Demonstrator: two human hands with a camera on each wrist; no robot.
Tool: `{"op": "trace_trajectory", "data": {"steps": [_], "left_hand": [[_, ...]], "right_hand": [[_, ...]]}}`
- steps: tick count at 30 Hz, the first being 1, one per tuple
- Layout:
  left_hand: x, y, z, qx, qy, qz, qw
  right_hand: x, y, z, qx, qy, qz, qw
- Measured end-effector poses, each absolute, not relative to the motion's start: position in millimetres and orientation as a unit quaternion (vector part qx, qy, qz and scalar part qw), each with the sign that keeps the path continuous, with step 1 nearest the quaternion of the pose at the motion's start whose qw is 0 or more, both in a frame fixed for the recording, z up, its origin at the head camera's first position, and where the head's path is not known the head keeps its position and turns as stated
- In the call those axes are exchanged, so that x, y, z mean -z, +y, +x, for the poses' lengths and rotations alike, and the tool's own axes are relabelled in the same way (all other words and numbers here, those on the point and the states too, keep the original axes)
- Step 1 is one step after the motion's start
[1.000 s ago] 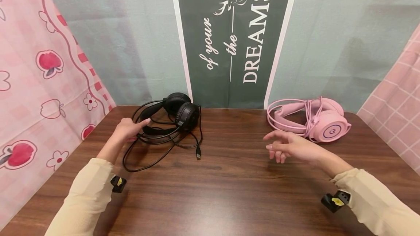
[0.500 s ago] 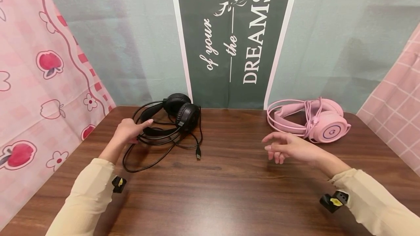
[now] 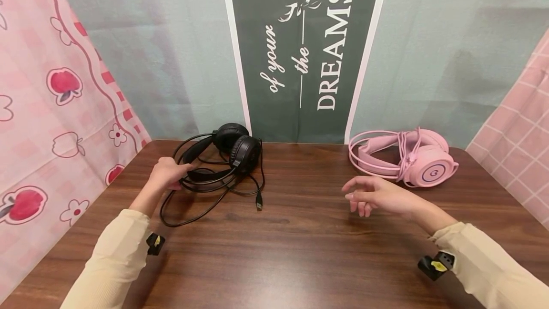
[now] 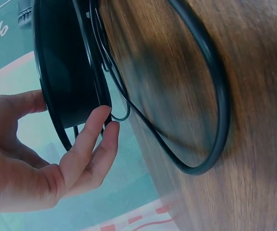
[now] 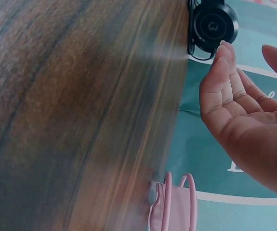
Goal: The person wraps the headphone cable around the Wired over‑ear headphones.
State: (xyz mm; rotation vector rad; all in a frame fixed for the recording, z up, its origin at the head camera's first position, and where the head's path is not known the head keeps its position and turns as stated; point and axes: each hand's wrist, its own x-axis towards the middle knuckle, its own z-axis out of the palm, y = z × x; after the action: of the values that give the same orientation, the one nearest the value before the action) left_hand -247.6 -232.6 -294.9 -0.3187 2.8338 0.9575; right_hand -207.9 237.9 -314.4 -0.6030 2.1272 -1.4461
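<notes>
At the table's back left lies a pair of black headphones (image 3: 245, 155), its cable looped around it and ending in a USB plug (image 3: 259, 201). My left hand (image 3: 166, 173) is at the headband end. In the left wrist view, the thumb meets one side of the headband (image 4: 63, 62) and the fingertips (image 4: 102, 115) touch the other, pinching it. My right hand (image 3: 383, 195) hovers over the table with fingers loosely bent, holding nothing. Just behind it rests a pair of pink headphones (image 3: 430, 159), their cord bundled around the band and ear cups.
A brown wooden table (image 3: 274, 252) carries both headphones. Behind it hangs a grey-green cloth (image 3: 300, 123) with white lettering. Pink patterned cloths (image 3: 64, 118) stand along the left and right sides. Small black devices (image 3: 155, 243) are strapped under both wrists.
My left thumb has lowered and drawn in against the headband. The right hand has barely shifted, and both headphones lie where they were.
</notes>
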Motion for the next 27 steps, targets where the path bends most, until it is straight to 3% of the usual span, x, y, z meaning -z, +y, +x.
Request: {"op": "trace_trajectory", "data": {"steps": [27], "left_hand": [[303.6,-218.1,-244.9,-0.468,0.874,-0.102,0.078]], "right_hand": [[312.4,244.2,-214.9,0.538,0.778,-0.234,0.225]]}}
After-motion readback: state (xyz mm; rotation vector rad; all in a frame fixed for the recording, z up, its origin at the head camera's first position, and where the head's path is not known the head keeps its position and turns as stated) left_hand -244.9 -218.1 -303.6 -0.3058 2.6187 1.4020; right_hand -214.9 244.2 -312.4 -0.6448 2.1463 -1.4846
